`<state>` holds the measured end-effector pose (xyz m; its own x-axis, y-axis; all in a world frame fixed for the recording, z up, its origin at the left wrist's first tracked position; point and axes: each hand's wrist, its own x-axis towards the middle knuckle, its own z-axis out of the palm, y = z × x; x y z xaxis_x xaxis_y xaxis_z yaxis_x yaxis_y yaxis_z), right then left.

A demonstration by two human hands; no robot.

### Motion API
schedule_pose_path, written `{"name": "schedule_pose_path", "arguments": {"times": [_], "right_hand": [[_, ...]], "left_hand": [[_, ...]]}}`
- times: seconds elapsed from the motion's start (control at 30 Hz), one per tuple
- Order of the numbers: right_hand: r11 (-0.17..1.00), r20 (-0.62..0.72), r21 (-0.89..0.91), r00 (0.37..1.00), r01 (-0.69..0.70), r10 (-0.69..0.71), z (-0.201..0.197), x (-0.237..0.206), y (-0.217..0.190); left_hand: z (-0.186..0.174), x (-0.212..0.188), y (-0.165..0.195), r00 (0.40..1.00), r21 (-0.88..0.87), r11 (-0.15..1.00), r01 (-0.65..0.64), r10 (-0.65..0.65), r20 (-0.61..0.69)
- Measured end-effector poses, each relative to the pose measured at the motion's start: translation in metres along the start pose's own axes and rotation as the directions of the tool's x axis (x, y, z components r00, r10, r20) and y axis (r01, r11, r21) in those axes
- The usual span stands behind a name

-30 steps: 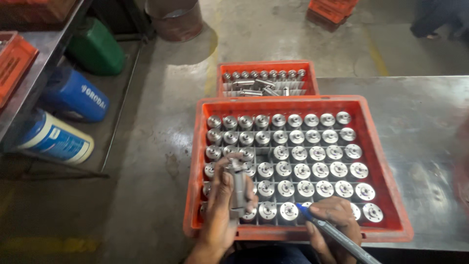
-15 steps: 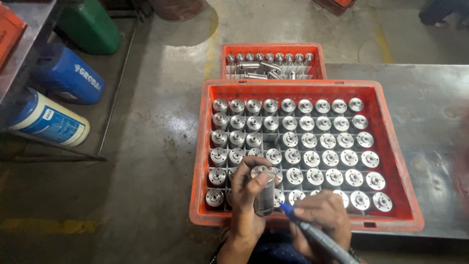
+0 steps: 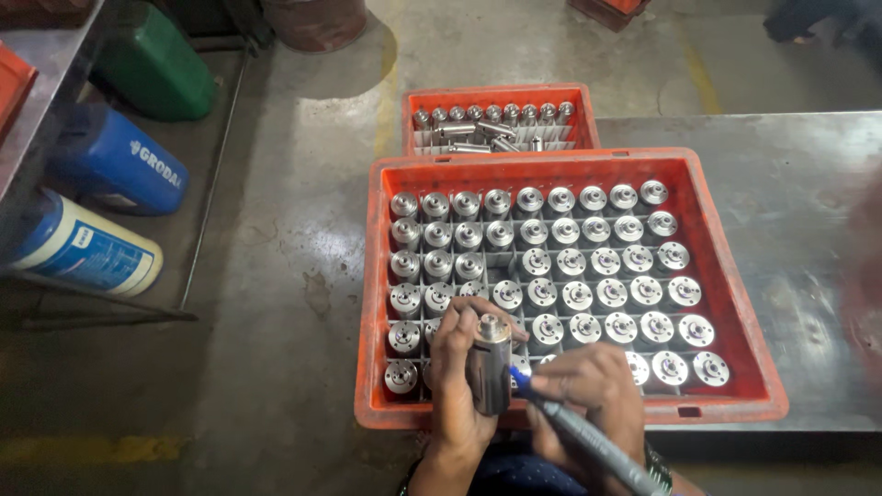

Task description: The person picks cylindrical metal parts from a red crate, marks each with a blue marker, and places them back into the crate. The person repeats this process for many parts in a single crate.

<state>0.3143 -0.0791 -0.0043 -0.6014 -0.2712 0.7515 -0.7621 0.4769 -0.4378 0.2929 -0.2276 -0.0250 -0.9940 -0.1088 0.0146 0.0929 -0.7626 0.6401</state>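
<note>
The shiny steel cylindrical part (image 3: pixel 489 366) stands upright in the left hand (image 3: pixel 459 381), lifted just above the near left corner of the big orange plastic crate (image 3: pixel 726 303). That hand's grip is closed around the part's body, fingers wrapped on the far side and thumb on the near side. The right hand (image 3: pixel 588 390) has its grip closed on a grey marker pen with a blue tip (image 3: pixel 574 432), and the tip touches the part's right side.

The crate rests on the grey metal tabletop (image 3: pixel 808 165), with rows of similar round steel parts (image 3: pixel 574 262) standing in its grid. A smooth metal body held only by fingers could slip as the pen pushes sideways, and it would drop onto the near rows and knock parts over. A shaky tip could smear the mark. A few grid cells in the middle are open, so a part might be put back in the wrong cell.
</note>
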Motion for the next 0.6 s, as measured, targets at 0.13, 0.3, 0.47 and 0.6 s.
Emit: {"name": "schedule_pose_path", "arguments": {"times": [0.13,0.3,0.47,0.6], "right_hand": [[0.999,0.068,0.031,0.998,0.016,-0.018,0.001,0.004,-0.003],[0.999,-0.019,0.018,0.999,-0.041,0.041,-0.004,0.001,0.0],[0.997,0.042,0.08,0.999,-0.003,0.0,-0.001,-0.009,0.005],[0.98,-0.075,0.144,0.986,-0.134,0.146,-0.016,-0.019,0.009]], "left_hand": [[0.001,0.0,-0.001,1.0,0.044,0.999,0.019,-0.019,-0.007],[0.0,0.001,-0.004,0.998,0.017,0.999,0.034,-0.033,-0.062],[0.003,0.001,-0.004,0.998,0.022,1.0,-0.017,0.018,-0.06],[0.016,0.002,0.009,0.997,0.2,0.977,0.074,-0.065,-0.049]]}}
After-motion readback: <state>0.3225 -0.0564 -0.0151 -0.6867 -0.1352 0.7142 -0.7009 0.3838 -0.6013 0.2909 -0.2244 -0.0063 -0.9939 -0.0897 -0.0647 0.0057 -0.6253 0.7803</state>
